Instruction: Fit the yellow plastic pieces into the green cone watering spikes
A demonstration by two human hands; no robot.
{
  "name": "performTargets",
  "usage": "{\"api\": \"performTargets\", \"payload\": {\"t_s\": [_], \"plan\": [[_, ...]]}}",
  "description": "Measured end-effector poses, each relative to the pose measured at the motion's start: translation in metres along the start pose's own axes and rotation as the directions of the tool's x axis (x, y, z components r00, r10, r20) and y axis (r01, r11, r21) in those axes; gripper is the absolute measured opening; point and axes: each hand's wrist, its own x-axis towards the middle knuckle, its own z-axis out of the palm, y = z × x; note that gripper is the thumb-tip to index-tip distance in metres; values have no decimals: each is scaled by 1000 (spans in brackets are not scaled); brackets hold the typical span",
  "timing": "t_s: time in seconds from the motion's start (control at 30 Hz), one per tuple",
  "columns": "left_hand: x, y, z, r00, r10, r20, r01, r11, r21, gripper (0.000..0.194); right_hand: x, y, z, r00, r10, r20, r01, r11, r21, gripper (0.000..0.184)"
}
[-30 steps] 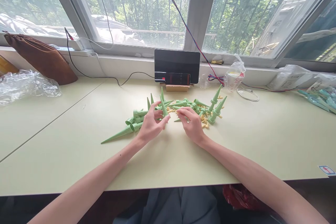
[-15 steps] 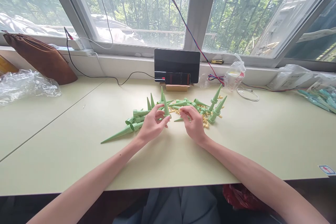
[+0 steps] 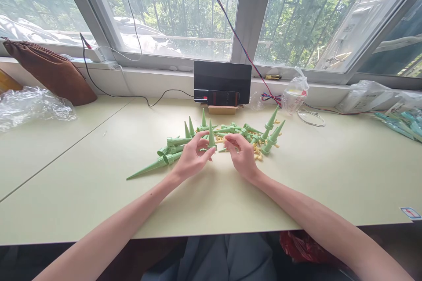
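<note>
Head view: your left hand [image 3: 193, 156] has thumb and fingers closed round the collar end of a green spike [image 3: 211, 132], tip up. Your right hand [image 3: 242, 151] has its fingertips pinched together on what looks like a small yellow piece [image 3: 220, 139], just beside the spike; the exact grip is too small to tell. Right of your right fingers, two upright spikes [image 3: 273, 140] have yellow bits sticking out at the side, so they look done. The held spike shows no yellow bit fitted, so judge it as mid-assembly. Left of your left fingers, loose green spikes [image 3: 153, 167] lie with no yellow visible; more green parts [image 3: 232, 128] lie beyond both hands. Loose yellow pieces [image 3: 258, 154] sit near your right fingers. Judging by that, most are left.
</note>
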Motion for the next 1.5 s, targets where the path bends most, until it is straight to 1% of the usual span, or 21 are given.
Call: {"api": "performTargets", "payload": {"t_s": [0.43, 0.77, 1.23, 1.5], "plan": [[0, 0, 0, 999, 17, 36, -17, 1000, 1, 48, -1, 0, 1, 1000, 8, 29, -10, 999, 43, 14], [-1, -1, -2, 999, 5, 33, -6, 1000, 30, 48, -1, 0, 0, 999, -4, 33, 2, 999, 52, 13], [-1, 1, -1, 999, 5, 46, -7, 999, 32, 48, -1, -1, 0, 997, -37, 63, 35, 999, 32, 17], [0, -1, -2, 998, 32, 50, -34, 999, 40, 46, 0, 0, 0, 999, -29, 46, 29, 1000, 1, 16]]}}
